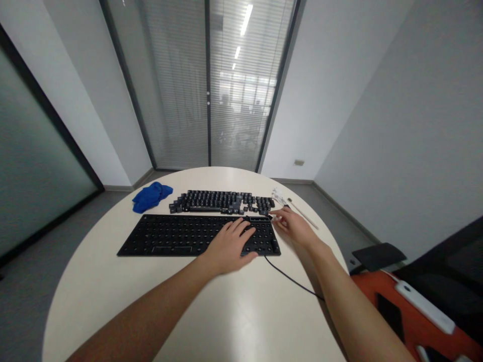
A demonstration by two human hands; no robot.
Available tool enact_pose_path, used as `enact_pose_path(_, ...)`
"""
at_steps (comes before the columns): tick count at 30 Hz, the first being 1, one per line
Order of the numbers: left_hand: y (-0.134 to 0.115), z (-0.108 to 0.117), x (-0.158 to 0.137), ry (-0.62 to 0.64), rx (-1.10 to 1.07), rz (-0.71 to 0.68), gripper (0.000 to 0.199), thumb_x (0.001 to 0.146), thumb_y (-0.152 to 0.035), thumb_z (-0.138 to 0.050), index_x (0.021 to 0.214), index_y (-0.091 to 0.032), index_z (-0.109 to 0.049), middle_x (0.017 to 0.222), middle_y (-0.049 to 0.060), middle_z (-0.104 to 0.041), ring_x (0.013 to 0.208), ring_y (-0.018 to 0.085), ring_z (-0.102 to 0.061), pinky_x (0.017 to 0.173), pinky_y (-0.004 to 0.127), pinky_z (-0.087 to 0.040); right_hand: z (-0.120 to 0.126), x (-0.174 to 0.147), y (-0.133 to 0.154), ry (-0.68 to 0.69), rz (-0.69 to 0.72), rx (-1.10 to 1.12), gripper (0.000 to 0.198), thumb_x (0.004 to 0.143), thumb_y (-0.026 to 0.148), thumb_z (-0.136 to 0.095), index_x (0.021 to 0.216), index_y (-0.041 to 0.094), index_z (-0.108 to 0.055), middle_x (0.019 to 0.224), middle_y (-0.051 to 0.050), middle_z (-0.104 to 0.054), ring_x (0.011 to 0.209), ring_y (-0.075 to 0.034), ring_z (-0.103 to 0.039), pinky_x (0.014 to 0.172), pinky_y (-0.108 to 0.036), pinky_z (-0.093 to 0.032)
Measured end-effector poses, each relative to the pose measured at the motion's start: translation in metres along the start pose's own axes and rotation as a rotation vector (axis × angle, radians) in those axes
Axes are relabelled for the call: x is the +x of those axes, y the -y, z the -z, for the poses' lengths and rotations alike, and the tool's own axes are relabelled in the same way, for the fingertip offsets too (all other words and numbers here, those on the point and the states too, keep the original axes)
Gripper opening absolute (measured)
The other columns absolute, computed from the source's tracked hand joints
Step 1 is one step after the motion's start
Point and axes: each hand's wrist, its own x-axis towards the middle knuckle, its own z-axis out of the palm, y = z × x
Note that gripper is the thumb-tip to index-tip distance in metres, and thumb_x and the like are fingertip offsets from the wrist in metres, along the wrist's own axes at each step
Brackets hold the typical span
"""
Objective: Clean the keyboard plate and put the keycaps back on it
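Note:
A black keyboard base, stripped of its keycaps, lies on the round table with rows of bare switches showing. My left hand rests flat on its right half, fingers spread. At the base's upper right corner, my right hand is closed with thumb and forefinger brought together. Something small and white shows by those fingertips, too small to name. Just behind the base, loose black keycaps are laid out roughly in keyboard order, with a smaller group close to my right hand.
A crumpled blue cloth lies at the back left of the table. Small white pieces and a thin brush-like stick are at the right. A black cable runs off the right edge toward an orange seat holding a white power strip.

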Motion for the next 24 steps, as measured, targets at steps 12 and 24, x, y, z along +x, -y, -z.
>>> enact_pose_path(12, 0.002, -0.002, 0.0, 0.0, -0.001, -0.011, 0.064, 0.094, -0.055, -0.053, 0.146, -0.018, -0.047, 0.153, 0.012, -0.046, 0.146, 0.032, -0.032, 0.119, 0.05, -0.029, -0.008, -0.001, -0.011, 0.029, -0.014, 0.009, 0.022, 0.09, 0.022, -0.058, 0.108, 0.021, -0.07, 0.097, -0.006, -0.067, 0.076, -0.016, -0.063, 0.071, -0.026, -0.048)
enact_pose_path(24, 0.003, -0.002, 0.0, -0.001, -0.021, -0.017, 0.064, 0.094, -0.055, -0.053, 0.147, -0.019, -0.046, 0.154, 0.012, -0.045, 0.147, 0.032, -0.031, 0.119, 0.051, -0.028, -0.001, -0.006, -0.006, 0.063, -0.165, 0.098, 0.02, 0.09, 0.033, -0.058, 0.101, 0.019, -0.066, 0.088, -0.006, -0.072, 0.069, -0.016, -0.062, 0.064, -0.027, -0.045)
